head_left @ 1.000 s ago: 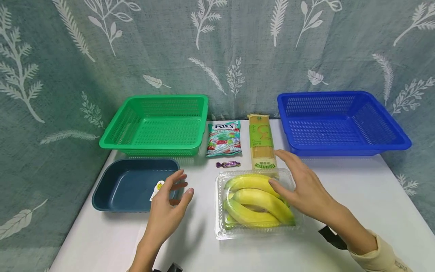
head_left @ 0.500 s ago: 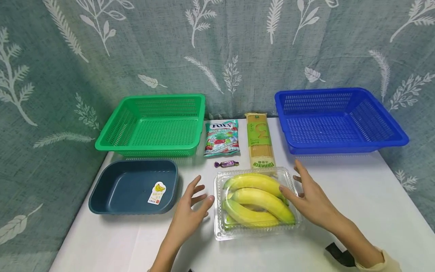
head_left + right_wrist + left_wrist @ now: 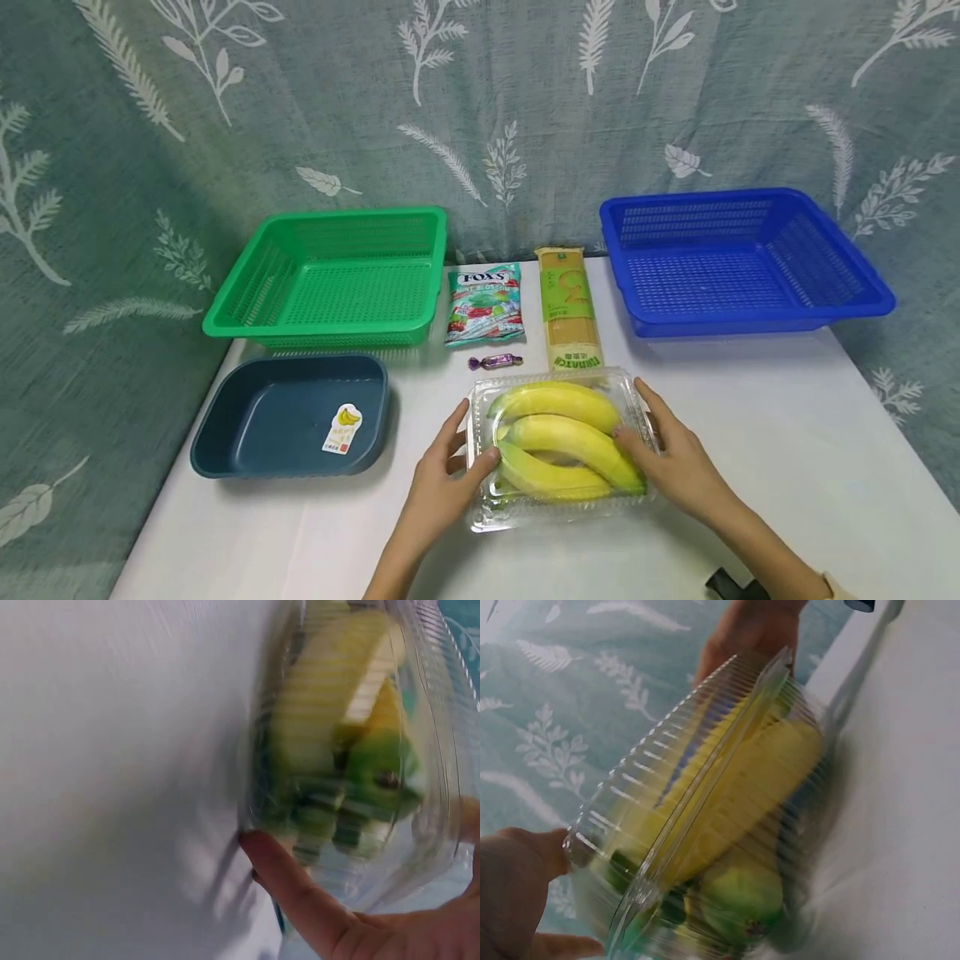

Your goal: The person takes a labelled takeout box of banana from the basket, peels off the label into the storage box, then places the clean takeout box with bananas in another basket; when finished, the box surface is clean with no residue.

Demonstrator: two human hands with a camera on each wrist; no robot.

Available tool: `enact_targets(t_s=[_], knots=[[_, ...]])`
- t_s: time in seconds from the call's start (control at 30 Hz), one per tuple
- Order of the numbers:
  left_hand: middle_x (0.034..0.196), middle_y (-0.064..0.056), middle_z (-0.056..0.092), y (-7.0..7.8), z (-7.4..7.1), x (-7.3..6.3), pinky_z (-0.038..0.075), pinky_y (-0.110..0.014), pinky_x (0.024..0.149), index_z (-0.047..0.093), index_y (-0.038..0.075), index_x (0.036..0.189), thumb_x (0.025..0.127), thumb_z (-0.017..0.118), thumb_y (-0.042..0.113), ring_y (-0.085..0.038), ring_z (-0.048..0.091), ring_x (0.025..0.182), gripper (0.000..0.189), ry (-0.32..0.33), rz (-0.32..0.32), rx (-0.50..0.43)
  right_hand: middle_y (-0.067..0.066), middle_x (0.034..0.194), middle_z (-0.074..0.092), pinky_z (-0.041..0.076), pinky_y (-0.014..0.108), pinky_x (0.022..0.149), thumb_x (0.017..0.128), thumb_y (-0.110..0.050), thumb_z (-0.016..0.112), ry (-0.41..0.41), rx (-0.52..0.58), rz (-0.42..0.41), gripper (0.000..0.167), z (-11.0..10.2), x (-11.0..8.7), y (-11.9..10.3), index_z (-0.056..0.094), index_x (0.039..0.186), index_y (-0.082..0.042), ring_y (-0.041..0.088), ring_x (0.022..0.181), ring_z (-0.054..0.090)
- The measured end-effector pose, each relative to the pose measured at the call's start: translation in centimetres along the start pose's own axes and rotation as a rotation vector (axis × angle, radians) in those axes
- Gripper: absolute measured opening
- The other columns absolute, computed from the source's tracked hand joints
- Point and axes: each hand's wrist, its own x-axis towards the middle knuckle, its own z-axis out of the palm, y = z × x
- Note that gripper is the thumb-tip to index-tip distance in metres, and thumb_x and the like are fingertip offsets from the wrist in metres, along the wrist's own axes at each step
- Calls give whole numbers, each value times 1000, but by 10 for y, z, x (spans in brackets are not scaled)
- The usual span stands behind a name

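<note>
A clear plastic clamshell box (image 3: pixel 483 517) of yellow bananas (image 3: pixel 570 442) lies at the front middle of the white table in the head view. My left hand (image 3: pixel 442 479) grips its left side, thumb over the lid's edge. At the right side my right hand (image 3: pixel 675 467) holds it, thumb on the lid and fingers along the far side. Green banana ends (image 3: pixel 742 896) show through the plastic in the left wrist view. From the right wrist, a fingertip (image 3: pixel 259 844) touches the box's lower edge near the table. Whether the box is off the table, I cannot tell.
Behind the box lie a pack of noodles (image 3: pixel 567 308), a FOX'S candy bag (image 3: pixel 485 304) and a purple-wrapped candy (image 3: pixel 495 362). A green basket (image 3: pixel 330 329) and a dark blue tub (image 3: pixel 288 475) stand left, a blue basket (image 3: pixel 750 321) back right. A patterned curtain (image 3: pixel 510 108) hangs behind.
My left hand has moved right from beside the tub to the box's left side. The right hand has drawn in against its right side, and both now hold it.
</note>
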Motion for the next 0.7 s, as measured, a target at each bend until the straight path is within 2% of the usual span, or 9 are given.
enact_targets(t_s=[0.13,0.27,0.37,0.43,0.5,0.63,0.7], knots=[[136,-27,56,0,1,1,60,-39,77,35,22,157,94,71,30,-36,67,104,73,-16,-3,-38,36,149,34,41,68,98,100,-44,59,28,0,42,85,4,-1,0,9,162,-13,55,128,43],[136,-30,54,1,1,3,60,-36,73,35,20,157,94,72,27,-38,66,105,74,-29,-34,-77,39,138,46,49,63,92,99,-44,61,54,-4,63,85,4,-2,-1,12,161,-10,49,121,53],[138,-33,51,4,0,3,61,-36,71,35,20,157,93,73,26,-41,65,107,74,-35,-48,-87,37,136,50,53,54,88,99,-42,62,74,4,60,84,5,-3,-1,16,161,-9,42,116,57],[139,-34,49,5,-1,3,61,-36,68,35,21,157,93,73,26,-41,65,107,74,-39,-54,-89,35,132,54,56,45,81,98,-39,64,86,26,61,83,7,-4,0,18,161,-8,36,108,63],[139,-34,48,5,-2,4,61,-35,68,35,20,157,93,73,26,-40,66,106,75,-45,-55,-95,29,120,64,56,34,67,98,-37,64,90,64,69,83,8,-4,0,17,161,-9,25,89,66],[139,-34,49,4,-1,3,61,-34,70,33,18,158,94,72,24,-34,68,103,75,-58,-65,-132,12,102,71,51,29,51,100,-34,63,89,114,73,81,8,-3,0,17,161,-9,16,65,59],[139,-32,51,4,-1,4,61,-33,70,33,18,158,94,72,23,-32,69,101,75,-65,-68,-152,9,98,72,50,29,49,100,-33,63,92,122,67,79,8,-3,0,17,160,-8,14,62,58]])
